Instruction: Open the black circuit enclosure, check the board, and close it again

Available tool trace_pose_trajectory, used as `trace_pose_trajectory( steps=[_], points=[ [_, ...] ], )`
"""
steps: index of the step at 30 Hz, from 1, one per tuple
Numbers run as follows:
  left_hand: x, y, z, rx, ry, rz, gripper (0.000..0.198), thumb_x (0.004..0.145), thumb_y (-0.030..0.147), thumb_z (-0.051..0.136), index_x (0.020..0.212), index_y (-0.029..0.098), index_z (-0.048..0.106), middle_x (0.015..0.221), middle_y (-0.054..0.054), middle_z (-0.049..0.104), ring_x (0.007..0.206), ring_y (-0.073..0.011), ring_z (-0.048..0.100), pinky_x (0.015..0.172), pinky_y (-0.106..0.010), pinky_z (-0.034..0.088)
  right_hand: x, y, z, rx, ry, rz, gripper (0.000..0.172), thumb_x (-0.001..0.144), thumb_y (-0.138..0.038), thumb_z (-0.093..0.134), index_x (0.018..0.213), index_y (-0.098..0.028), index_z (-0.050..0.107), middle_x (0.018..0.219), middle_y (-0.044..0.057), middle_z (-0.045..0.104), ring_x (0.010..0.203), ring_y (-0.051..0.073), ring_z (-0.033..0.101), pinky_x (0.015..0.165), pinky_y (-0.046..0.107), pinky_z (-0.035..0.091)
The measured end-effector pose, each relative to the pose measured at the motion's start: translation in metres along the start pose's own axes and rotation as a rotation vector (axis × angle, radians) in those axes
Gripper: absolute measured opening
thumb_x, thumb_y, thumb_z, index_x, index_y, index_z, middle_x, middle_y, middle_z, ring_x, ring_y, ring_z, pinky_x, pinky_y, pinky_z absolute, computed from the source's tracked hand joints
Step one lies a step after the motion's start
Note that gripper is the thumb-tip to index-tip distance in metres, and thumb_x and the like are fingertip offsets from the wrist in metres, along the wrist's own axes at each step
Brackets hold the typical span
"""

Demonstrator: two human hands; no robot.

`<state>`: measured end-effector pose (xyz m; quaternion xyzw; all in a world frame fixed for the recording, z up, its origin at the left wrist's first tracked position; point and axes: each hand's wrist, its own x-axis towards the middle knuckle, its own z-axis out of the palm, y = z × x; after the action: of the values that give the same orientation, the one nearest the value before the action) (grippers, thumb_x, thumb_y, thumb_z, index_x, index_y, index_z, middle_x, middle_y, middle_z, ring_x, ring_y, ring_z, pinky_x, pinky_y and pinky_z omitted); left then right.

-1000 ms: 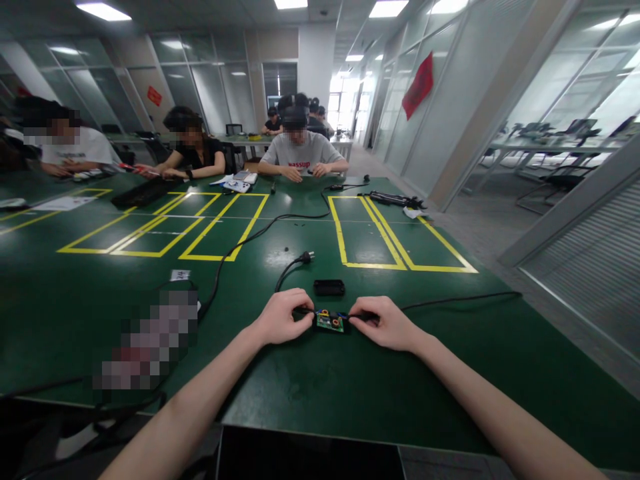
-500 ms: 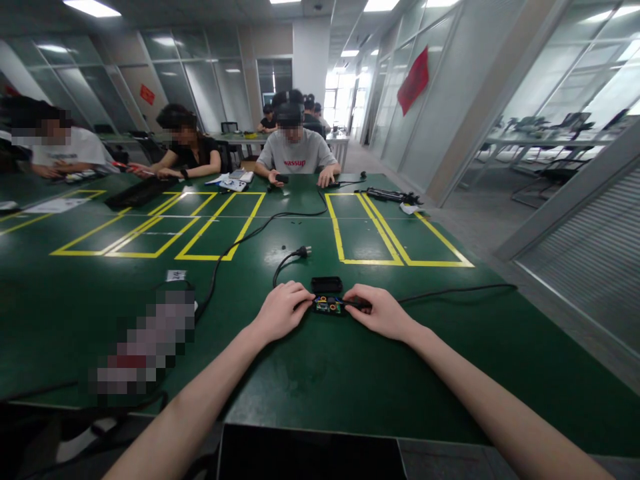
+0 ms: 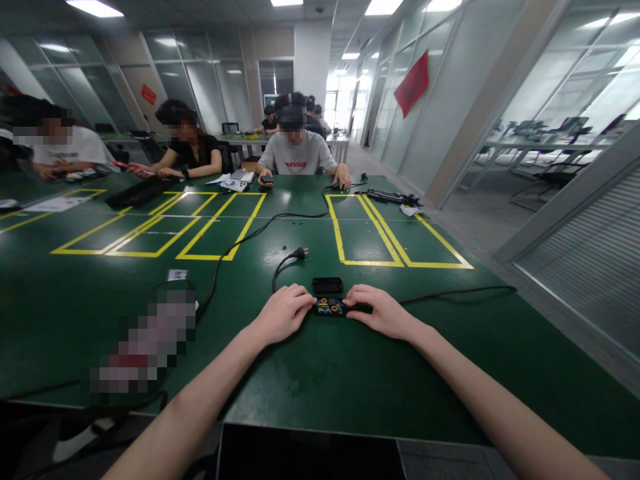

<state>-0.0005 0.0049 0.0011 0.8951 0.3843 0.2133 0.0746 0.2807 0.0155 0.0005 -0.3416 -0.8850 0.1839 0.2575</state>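
An opened power adapter lies on the green table in front of me, its circuit board with copper-coloured coils and blue wires facing up in a black lower shell. At the left end, my left hand pinches the adapter, thumb and fingers closed near the cord entry. My right hand closes around the opposite end, where a black cable leaves to the right. Just behind the board sits the loose black cover, hollow side up. A power plug on a short black cord rests beyond my left hand.
A blurred-out long object lies to the left beside a small white label. Another black cable runs across the table. Yellow tape rectangles mark the far part. Co-workers sit opposite; one person's hand touches the table.
My right fingers have shifted slightly on the adapter's right end, spreading a little, and the board has turned slightly. The person opposite has moved both hands apart.
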Motion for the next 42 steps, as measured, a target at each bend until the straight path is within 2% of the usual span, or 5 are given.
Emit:
trace_pose_trajectory(
  steps=[14, 21, 30, 36, 42],
  points=[
    [-0.001, 0.004, -0.005, -0.087, 0.072, -0.019, 0.019, 0.089, 0.022, 0.067, 0.107, 0.024, 0.073, 0.123, -0.008, 0.070, 0.115, -0.0270, 0.062, 0.099, -0.044, 0.051, 0.001, 0.000, -0.003, -0.096, 0.144, -0.027, 0.022, 0.099, -0.030, 0.057, 0.104, -0.024, 0.078, 0.109, 0.010, 0.072, 0.102, 0.025, 0.068, 0.091, 0.044, 0.057],
    [0.002, 0.003, 0.002, -0.057, 0.024, -0.141, 0.081, 0.082, 0.051, 0.080, 0.151, 0.023, 0.050, 0.152, -0.015, 0.056, 0.140, -0.0356, 0.049, 0.116, -0.056, 0.039, 0.004, 0.015, 0.020, -0.161, 0.128, 0.099, 0.047, 0.098, -0.043, 0.062, 0.143, -0.029, 0.062, 0.150, 0.011, 0.059, 0.138, 0.033, 0.053, 0.113, 0.060, 0.044],
    [0.004, 0.001, 0.007, -0.085, 0.027, -0.132, 0.048, 0.084, 0.039, 0.081, 0.128, 0.021, 0.071, 0.143, -0.014, 0.065, 0.135, -0.0327, 0.057, 0.115, -0.053, 0.043, 0.009, 0.009, 0.020, 0.059, 0.199, 0.137, 0.024, 0.099, -0.029, 0.059, 0.108, -0.027, 0.081, 0.126, 0.010, 0.071, 0.117, 0.027, 0.067, 0.101, 0.046, 0.055],
    [0.003, 0.003, 0.008, -0.217, 0.049, -0.206, 0.072, 0.079, 0.031, 0.083, 0.146, 0.021, 0.058, 0.150, -0.013, 0.059, 0.133, -0.0310, 0.062, 0.114, -0.044, 0.049, 0.017, 0.006, 0.025, 0.318, 0.309, 0.219, 0.017, 0.086, -0.021, 0.068, 0.099, -0.022, 0.078, 0.115, 0.008, 0.070, 0.102, 0.023, 0.071, 0.092, 0.039, 0.059],
    [0.004, 0.006, 0.007, -0.296, 0.044, -0.289, 0.090, 0.078, 0.028, 0.082, 0.159, 0.022, 0.041, 0.142, -0.013, 0.066, 0.129, -0.0324, 0.066, 0.112, -0.046, 0.052, 0.020, 0.005, 0.030, 0.522, 0.369, 0.335, 0.045, 0.078, -0.019, 0.072, 0.123, -0.022, 0.069, 0.120, 0.007, 0.070, 0.082, 0.016, 0.074, 0.084, 0.034, 0.062]
  ],
)
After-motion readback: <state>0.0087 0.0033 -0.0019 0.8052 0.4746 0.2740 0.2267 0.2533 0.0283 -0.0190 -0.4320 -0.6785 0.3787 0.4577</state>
